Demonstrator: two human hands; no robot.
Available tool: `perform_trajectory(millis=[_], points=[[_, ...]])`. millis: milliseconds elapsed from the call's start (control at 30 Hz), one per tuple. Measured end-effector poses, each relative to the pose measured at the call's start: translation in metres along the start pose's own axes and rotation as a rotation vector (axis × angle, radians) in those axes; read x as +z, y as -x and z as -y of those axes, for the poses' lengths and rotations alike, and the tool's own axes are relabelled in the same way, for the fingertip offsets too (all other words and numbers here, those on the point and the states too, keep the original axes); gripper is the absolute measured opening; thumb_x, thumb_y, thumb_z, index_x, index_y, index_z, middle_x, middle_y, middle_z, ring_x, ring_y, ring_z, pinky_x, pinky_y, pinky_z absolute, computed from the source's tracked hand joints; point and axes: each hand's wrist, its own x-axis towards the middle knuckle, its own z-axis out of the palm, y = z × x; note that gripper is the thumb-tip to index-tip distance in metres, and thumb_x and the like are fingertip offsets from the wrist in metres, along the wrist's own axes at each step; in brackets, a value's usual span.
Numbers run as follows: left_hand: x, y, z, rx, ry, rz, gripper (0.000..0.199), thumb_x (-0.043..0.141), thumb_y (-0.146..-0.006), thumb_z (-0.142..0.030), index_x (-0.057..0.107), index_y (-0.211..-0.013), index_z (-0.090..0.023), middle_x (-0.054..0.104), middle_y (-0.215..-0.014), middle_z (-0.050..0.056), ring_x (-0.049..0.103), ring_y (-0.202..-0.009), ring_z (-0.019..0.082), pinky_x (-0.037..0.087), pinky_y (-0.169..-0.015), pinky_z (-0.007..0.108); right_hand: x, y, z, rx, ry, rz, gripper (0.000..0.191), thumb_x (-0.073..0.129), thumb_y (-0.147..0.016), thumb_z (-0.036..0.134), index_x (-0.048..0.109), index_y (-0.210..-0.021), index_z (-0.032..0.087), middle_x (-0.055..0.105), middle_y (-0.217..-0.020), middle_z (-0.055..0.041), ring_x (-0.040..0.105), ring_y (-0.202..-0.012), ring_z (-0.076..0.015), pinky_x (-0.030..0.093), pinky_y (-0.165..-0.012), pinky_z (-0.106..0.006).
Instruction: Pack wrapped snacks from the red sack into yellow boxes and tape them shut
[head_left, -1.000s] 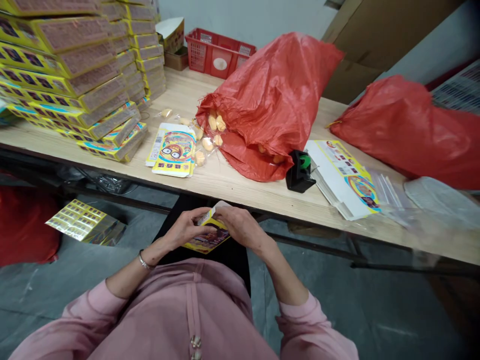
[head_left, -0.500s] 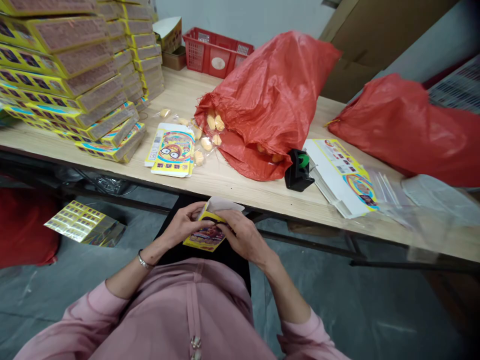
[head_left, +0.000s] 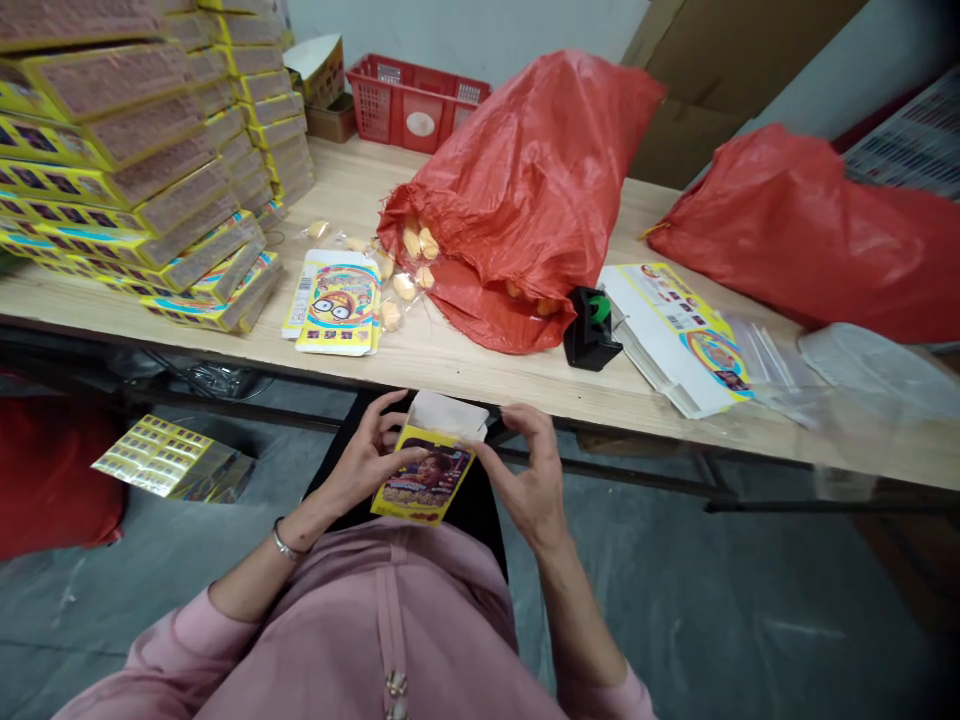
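Below the front edge of the pale wooden bench (head_left: 487, 375), the left hand (head_left: 367, 460) is grasping the yellow, picture-printed cardboard box (head_left: 426, 480), while the right hand (head_left: 536, 490) is holding its fingers spread, gentle pressure probably best keeping the panels uncreased.

One head-worn view looked forward and steeply down.
It faced out over the pink top (head_left: 337, 630) at the near edge, with the left hand (head_left: 367, 455) and right hand (head_left: 536, 490) close in the middle, across the tabletop (head_left: 495, 382) to the wall (head_left: 465, 28) on the far side, taking in floor (head_left: 675, 600) on both left and right.
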Motion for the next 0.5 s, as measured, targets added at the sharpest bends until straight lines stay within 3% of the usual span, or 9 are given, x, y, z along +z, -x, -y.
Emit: perform_trajectory(millis=[100,200,367,500], points=[[0.002,0.005,0.006,0.043,-0.003,-0.068,0.062,0.080,-0.073,-0.030,0.043,-0.123,-0.027,0.062,-0.115,0.004,0.070,-0.081,0.014,0.059,-0.070,0.025,0.012,0.020,-0.009,0.253,-0.248,-0.052,0.049,0.078,-0.077,0.035,0.051,-0.116,0.022,0.064,-0.111,-0.0099,0.066,-0.099,-0.0220,0.058,-0.087,-0.039],[0.004,0.009,0.012,0.022,-0.022,-0.101,0.053,0.079,-0.073,-0.033,0.049,-0.117,-0.024,0.063,-0.117,0.006,0.069,-0.081,0.014,0.058,-0.068,0.023,0.028,0.036,-0.014,0.380,-0.407,-0.047,0.045,0.075,-0.080,0.035,0.053,-0.117,0.020,0.068,-0.103,-0.0089,0.068,-0.092,-0.0204,0.059,-0.084,-0.037],[0.002,0.020,0.023,-0.070,-0.045,-0.101,0.051,0.079,-0.073,-0.036,0.055,-0.115,-0.021,0.068,-0.109,0.005,0.068,-0.072,0.013,0.057,-0.064,0.023,0.038,0.053,-0.022,0.346,-0.400,-0.130,0.038,0.073,-0.081,0.037,0.063,-0.114,0.020,0.059,-0.121,-0.0112,0.065,-0.099,-0.0205,0.057,-0.087,-0.036],[-0.003,0.030,0.030,-0.096,-0.076,-0.045,0.043,0.079,-0.072,-0.037,0.059,-0.106,-0.020,0.070,-0.088,0.001,0.068,-0.073,0.015,0.055,-0.066,0.024,0.033,0.061,-0.022,0.260,-0.180,-0.063,0.022,0.066,-0.087,0.036,0.069,-0.103,0.022,0.060,-0.113,-0.0086,0.061,-0.103,-0.0204,0.052,-0.091,-0.036]])
